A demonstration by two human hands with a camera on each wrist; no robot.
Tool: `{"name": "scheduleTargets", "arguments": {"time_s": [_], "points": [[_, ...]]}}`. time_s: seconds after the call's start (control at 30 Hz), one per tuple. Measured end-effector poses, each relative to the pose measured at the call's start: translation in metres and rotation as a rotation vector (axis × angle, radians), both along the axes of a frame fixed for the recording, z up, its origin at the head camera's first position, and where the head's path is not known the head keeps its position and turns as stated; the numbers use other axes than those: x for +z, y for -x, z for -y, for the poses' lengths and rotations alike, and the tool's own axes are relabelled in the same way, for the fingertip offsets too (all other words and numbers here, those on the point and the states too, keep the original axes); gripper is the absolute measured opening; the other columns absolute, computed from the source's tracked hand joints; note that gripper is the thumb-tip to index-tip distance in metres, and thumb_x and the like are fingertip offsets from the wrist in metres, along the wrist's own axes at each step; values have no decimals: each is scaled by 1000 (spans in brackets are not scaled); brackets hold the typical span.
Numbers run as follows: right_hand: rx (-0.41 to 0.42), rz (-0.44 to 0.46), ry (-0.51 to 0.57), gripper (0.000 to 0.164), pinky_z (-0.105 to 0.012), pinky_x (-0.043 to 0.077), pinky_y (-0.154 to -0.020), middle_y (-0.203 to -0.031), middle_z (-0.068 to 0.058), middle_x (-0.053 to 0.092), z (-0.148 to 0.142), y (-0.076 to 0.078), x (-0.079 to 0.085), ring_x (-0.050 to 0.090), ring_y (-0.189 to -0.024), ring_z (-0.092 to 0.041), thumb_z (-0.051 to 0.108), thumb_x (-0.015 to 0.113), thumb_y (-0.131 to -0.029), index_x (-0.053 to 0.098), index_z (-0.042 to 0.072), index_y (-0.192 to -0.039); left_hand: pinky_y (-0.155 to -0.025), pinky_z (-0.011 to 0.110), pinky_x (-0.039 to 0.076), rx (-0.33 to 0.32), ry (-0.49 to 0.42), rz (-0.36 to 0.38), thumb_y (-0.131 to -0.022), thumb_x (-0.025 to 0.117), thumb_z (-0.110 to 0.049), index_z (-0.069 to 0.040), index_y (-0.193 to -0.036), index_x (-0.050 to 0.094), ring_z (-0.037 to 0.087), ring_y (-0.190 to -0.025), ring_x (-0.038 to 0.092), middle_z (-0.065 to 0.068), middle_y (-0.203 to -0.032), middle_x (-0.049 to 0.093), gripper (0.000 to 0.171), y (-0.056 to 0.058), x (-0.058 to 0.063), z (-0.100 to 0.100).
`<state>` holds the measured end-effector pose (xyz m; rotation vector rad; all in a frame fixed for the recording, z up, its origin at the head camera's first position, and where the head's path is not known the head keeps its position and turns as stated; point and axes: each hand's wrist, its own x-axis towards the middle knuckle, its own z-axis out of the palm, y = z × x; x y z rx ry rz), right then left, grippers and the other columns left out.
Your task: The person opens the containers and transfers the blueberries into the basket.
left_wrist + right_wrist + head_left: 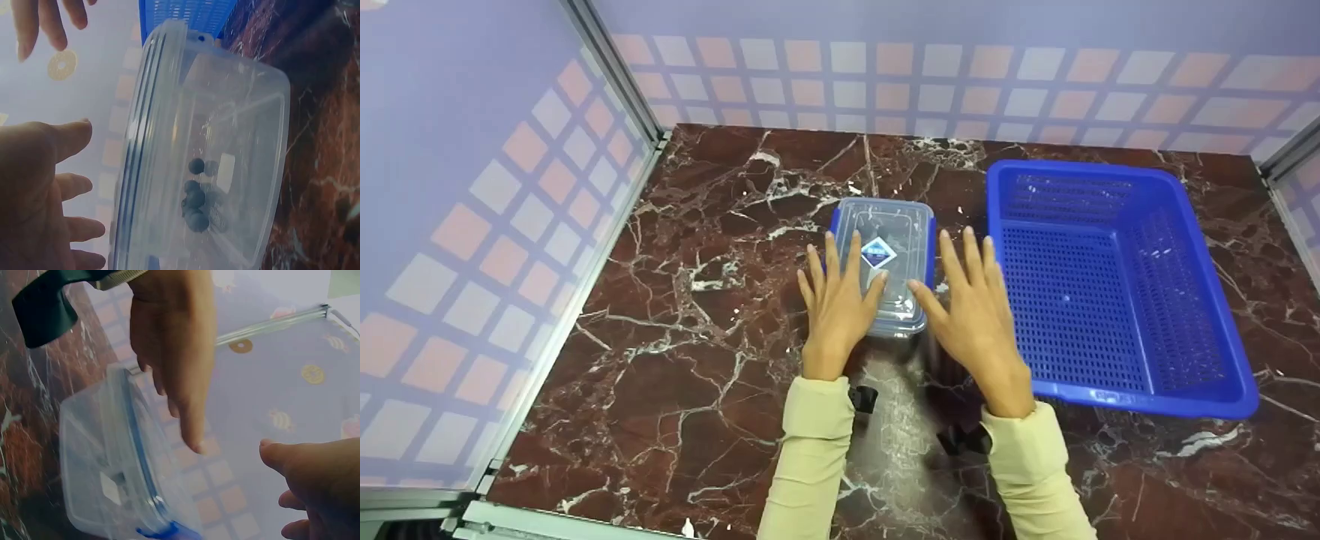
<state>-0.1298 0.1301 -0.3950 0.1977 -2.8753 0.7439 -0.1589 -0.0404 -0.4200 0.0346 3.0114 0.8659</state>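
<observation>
A clear plastic food container with a see-through lid and blue side clips rests on the table. A blue and white diamond label is on its lid. Several dark round balls show through its wall in the left wrist view. Over the lid's left side is my left hand, its fingers spread and nothing in its grasp. My right hand hovers at the right side, fingers extended, thumb toward the lid. Both wrist views show the hands apart from the container, on its lid side.
To the right stands a blue perforated plastic basket, its near left rim close to my right wrist. The dark red marbled table runs back to patterned wall panels. A metal-framed panel borders the left side.
</observation>
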Motion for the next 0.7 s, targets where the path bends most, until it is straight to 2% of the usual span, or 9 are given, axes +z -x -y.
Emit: {"name": "scheduleTargets", "arguments": {"time_s": [0.17,0.33,0.53,0.7], "points": [[15,29,25,75,-47,7,-113,-153,-14,7,8,6,-10,-1,-140,-33,54,43,-90,18,15,-148,-111,51,-2,13,-29,31,-93,39,-51,-20,-149,12,31,-139,-10,9,-153,-4,70,6,-3,6],[23,86,73,72,-44,5,-113,-154,-12,6,16,12,-20,-2,-140,-31,50,42,-92,17,13,-148,-112,46,9,22,-31,53,-93,39,-50,-10,-147,17,29,-140,2,10,-153,2,71,8,-7,9],[7,133,98,67,-45,9,-113,-154,-10,10,23,21,-33,2,-141,-30,46,39,-95,19,11,-147,-112,40,18,30,-83,21,-93,43,-46,0,-144,21,27,-140,13,12,-153,8,72,8,-9,13],[1,135,111,63,-48,10,-112,-153,-12,13,26,28,-43,6,-140,-32,41,37,-97,21,6,-146,-109,40,26,61,-123,1,-93,44,-44,2,-144,22,27,-138,21,13,-152,11,72,8,-10,16]]}}
